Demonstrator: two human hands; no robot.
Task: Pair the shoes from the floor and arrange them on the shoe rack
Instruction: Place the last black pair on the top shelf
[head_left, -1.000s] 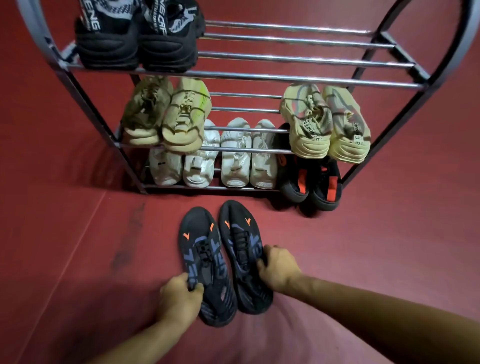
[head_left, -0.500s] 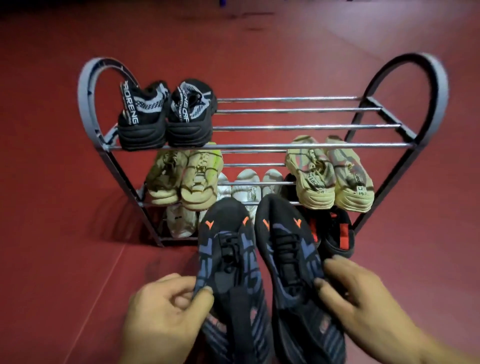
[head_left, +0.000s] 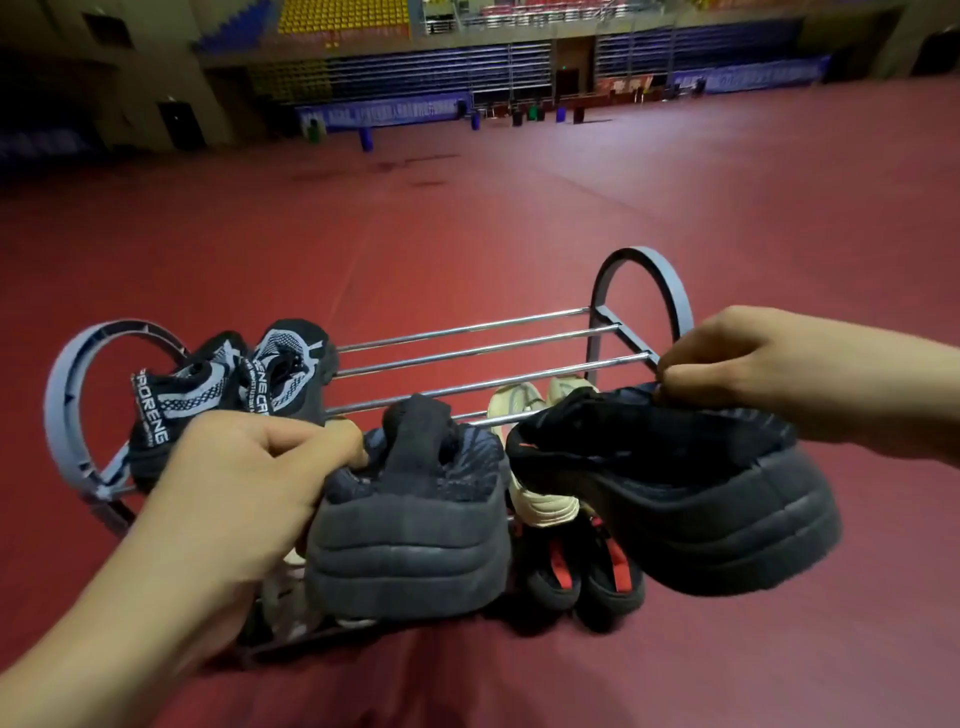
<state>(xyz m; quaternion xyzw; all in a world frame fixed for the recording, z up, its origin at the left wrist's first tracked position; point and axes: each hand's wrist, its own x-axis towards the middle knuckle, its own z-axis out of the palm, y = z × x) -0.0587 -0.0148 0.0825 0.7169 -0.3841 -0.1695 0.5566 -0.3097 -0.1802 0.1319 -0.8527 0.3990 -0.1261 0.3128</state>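
My left hand (head_left: 234, 483) grips one dark blue-black sneaker (head_left: 410, 525) by its collar, heel toward me. My right hand (head_left: 769, 374) pinches the collar of the matching sneaker (head_left: 691, 504), which tilts to the right. Both shoes hang in the air just in front of the top shelf of the grey metal shoe rack (head_left: 493, 348). A black-and-white knit pair (head_left: 234, 384) sits at the left end of that top shelf. The held shoes hide most of the lower shelves.
Beige shoes (head_left: 530, 410) show on the middle shelf and a black pair with red tabs (head_left: 582, 571) stands at the bottom right. The right part of the top shelf's bars is bare. Red sports floor surrounds the rack; stands and bins lie far behind.
Both hands have lifted the dark sneaker pair off the floor up to the level of the top shelf. The camera has tilted up, bringing the hall into view.
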